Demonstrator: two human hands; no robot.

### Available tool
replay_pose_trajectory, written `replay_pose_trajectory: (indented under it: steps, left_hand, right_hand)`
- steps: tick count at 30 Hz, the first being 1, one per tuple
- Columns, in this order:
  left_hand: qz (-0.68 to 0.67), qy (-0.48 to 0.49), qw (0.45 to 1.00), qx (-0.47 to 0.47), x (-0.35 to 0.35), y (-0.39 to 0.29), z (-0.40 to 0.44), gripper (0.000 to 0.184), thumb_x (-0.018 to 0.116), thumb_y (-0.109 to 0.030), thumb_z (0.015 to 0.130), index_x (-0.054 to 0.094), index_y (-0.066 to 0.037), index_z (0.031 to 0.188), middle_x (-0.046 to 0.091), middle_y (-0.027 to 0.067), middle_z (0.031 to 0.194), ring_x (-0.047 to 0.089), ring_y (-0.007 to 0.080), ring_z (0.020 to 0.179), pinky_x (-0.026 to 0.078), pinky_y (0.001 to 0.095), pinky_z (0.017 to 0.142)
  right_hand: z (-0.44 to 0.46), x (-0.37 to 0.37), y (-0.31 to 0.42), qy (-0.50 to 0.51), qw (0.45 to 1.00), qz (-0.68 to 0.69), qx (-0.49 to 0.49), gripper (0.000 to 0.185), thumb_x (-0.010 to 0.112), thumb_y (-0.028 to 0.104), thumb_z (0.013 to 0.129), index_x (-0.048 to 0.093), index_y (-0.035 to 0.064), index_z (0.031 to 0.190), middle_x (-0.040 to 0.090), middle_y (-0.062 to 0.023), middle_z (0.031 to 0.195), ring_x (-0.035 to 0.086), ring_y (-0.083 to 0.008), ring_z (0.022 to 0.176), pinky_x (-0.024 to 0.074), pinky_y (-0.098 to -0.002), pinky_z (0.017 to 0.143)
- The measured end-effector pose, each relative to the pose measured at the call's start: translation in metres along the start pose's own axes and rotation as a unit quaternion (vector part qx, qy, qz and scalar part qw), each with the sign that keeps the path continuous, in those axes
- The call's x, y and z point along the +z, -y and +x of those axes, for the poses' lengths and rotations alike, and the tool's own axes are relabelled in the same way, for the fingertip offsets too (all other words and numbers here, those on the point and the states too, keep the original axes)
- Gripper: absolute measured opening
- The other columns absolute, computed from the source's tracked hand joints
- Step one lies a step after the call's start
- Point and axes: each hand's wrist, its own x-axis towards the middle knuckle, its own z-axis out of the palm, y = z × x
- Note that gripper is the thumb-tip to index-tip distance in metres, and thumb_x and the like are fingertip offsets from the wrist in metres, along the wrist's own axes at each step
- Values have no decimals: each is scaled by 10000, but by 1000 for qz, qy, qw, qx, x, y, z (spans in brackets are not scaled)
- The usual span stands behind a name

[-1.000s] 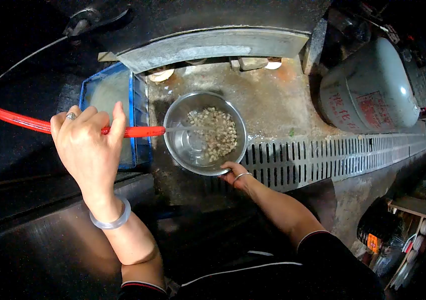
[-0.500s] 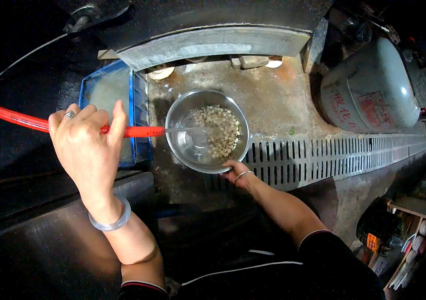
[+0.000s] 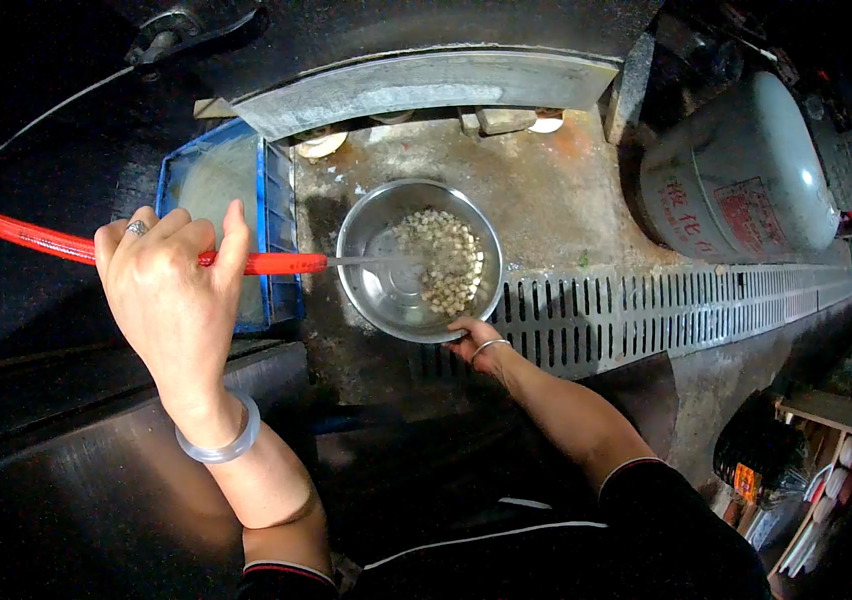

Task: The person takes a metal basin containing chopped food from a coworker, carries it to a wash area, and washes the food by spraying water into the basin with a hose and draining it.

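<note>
My left hand (image 3: pixel 174 290) is closed around a red hose (image 3: pixel 281 264), its thumb raised beside it. Water (image 3: pixel 371 260) streams from the hose's end into a round metal bowl (image 3: pixel 371 300). Small pale chunks (image 3: pixel 451 262) lie in the bowl, gathered on its right side. At the bowl's lower right rim, my right hand (image 3: pixel 478 343) grips the edge, thumb on top and the other fingers mostly hidden underneath.
A blue crate (image 3: pixel 264 220) stands left of the bowl. A slotted drain grate (image 3: pixel 636 310) runs to the right along the concrete floor (image 3: pixel 536 200). At the upper right is a large grey gas cylinder (image 3: pixel 736 180). A shelf (image 3: pixel 836 415) holds items at lower right.
The bowl and my right hand have shifted slightly right and up. The chunks have spread more toward the bowl's right side. My left hand has moved slightly left, still with the hose.
</note>
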Motion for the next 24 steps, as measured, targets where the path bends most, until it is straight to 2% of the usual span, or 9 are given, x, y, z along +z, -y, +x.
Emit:
replay_pose_trajectory:
  steps: [8, 24]
  left_hand:
    - [-1, 1, 1000, -2, -1, -1, 0, 331, 639, -190, 667, 482, -27, 426, 454, 68, 461, 445, 219, 505, 330, 317, 604]
    - [14, 15, 1000, -1, 3, -3, 0, 322, 640, -200, 668, 486, -34, 439, 449, 60, 466, 445, 209, 515, 332, 311, 608]
  right_hand:
    - [-5, 2, 2, -11, 1000, -4, -13, 349, 529, -16, 681, 418, -20, 1011, 491, -134, 1016, 518, -259, 899, 464, -365, 743]
    - [-4, 1, 2, -7, 1000, 0, 7, 366, 518, -8, 687, 415, -12, 1039, 507, -122, 1006, 535, -236, 864, 480, -350, 709]
